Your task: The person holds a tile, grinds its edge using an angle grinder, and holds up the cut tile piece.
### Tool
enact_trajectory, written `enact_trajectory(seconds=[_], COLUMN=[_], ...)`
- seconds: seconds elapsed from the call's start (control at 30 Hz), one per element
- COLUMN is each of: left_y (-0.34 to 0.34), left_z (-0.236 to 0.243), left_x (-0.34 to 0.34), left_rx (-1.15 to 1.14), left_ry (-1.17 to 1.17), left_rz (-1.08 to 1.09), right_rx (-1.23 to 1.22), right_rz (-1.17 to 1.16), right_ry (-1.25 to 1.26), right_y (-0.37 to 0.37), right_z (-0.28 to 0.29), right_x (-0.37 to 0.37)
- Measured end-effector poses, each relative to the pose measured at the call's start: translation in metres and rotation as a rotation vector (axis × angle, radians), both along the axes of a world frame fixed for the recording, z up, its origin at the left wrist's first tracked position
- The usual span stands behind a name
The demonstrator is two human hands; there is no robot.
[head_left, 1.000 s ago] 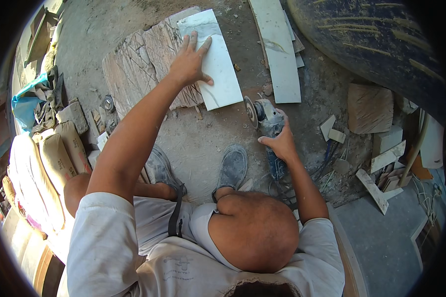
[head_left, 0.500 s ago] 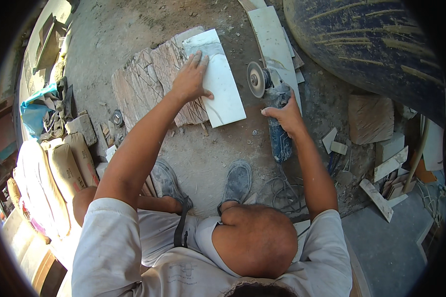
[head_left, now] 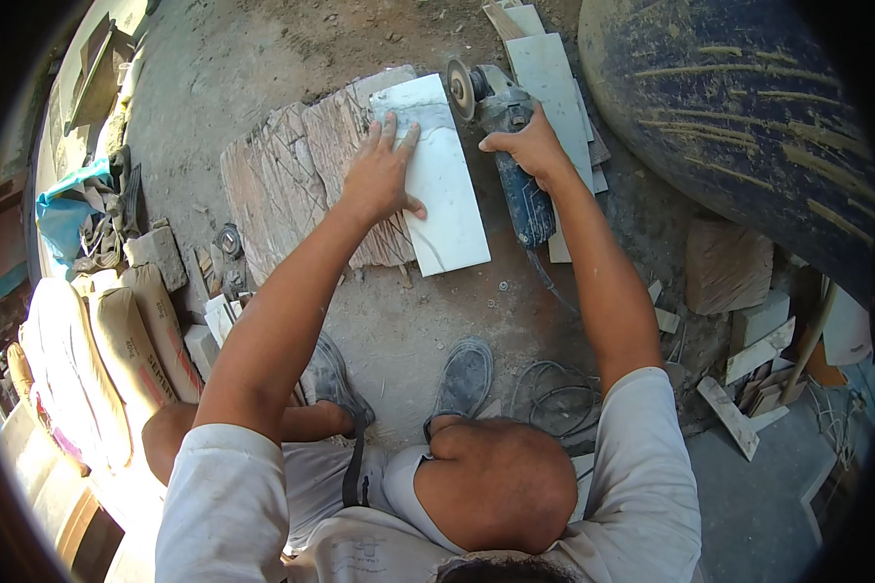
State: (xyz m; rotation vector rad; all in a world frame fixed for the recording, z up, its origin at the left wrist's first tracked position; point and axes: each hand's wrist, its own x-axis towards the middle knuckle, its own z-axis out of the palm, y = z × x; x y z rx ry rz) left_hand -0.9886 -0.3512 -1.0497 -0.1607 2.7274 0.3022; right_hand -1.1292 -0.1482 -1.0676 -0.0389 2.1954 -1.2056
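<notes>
Partly atop rough, grooved stone (head_left: 282, 180), a smooth oblong slab (head_left: 445, 194).

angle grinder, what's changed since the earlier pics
The right hand has carried the angle grinder forward and slightly left, its disc now beside the far end of the white slab. Nothing was newly gripped or let go. The left hand still lies spread on the slab, which overlaps the rough stone.
</notes>
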Motion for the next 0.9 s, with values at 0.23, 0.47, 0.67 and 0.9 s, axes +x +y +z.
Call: enact_trajectory(seconds=[0.23, 0.47, 0.67, 0.9], left_y=[-0.001, -0.001, 0.000, 0.001], left_z=[0.003, 0.002, 0.002, 0.001], left_x=[0.001, 0.000, 0.001, 0.001], left_rx=[-0.013, -0.003, -0.005, 0.005], left_ry=[-0.010, 0.007, 0.009, 0.024], left_rz=[-0.004, -0.004, 0.001, 0.005], right_rx=[-0.015, 0.000, -0.005, -0.004], right_rz=[0.021, 0.022, 0.022, 0.020], right_ry=[-0.008, 0.023, 0.013, 0.030], right_y=[-0.010, -0.015, -0.019, -0.018], right_z=[0.002, 0.007, 0.006, 0.002], right_x=[-0.007, -0.007, -0.009, -0.010])
